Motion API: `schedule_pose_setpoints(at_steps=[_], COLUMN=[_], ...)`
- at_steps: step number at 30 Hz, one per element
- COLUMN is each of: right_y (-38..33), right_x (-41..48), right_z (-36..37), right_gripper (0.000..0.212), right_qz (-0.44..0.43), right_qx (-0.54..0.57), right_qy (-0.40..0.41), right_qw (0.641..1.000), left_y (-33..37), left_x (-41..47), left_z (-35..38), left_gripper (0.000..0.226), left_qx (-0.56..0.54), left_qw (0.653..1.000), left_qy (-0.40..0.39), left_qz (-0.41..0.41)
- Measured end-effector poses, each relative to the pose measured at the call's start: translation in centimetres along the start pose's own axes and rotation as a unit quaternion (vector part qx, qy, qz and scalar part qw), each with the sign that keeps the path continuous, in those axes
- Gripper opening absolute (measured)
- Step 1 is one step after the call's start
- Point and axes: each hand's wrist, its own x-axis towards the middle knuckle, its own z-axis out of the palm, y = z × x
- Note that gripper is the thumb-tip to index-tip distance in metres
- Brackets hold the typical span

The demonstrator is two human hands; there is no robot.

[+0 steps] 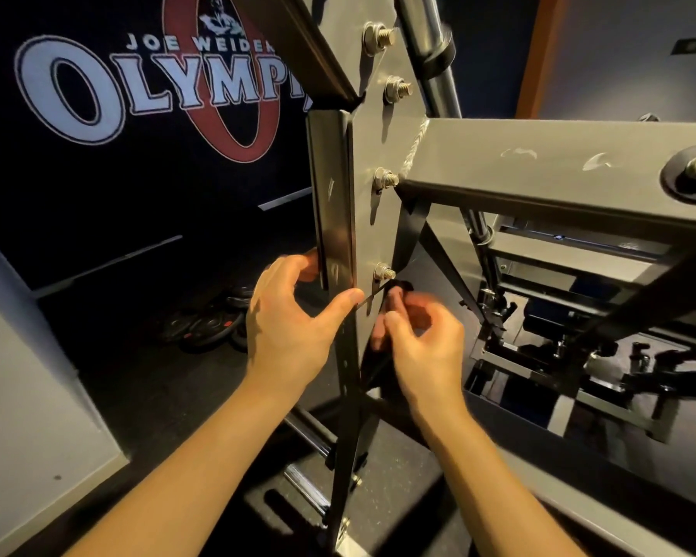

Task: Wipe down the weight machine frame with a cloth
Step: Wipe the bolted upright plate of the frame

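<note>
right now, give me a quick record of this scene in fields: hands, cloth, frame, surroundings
left hand: grips the edge of the upright frame post, thumb on the near face
right hand: fingers curled, pinching a dark cloth, blurred
cloth: dark, against the grey plate just under the lowest bolt
frame: grey plate with four bolts in view, horizontal beam running right
surroundings: wall banner behind, weight plates on the floor
task state: wiping near the lowest bolt, cannot tell how much is done
</note>
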Motion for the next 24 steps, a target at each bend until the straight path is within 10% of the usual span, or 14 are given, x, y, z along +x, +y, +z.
schedule_pose_setpoints(at_steps=[8, 16, 24], right_y=[1.0, 1.0, 3.3], right_x=[-3.9, -1.4, -3.0], right_z=[-1.9, -4.3, 1.3], right_gripper=[0.022, 0.017, 0.030], right_qz=[-0.134, 0.122, 0.063], right_qx=[-0.028, -0.023, -0.088], right_qy=[-0.232, 0.025, 0.003], right_qw=[0.963, 0.992, 0.994], left_y=[-0.2, -0.1, -0.1], left_x=[-0.1, -0.3, -0.4], left_z=[0.1, 0.1, 0.2], left_gripper=[0.039, 0.040, 0.044], left_qx=[0.007, -0.007, -0.012], left_qw=[1.000, 1.000, 1.000], left_qy=[0.009, 0.014, 0.018], left_qz=[0.014, 0.013, 0.007])
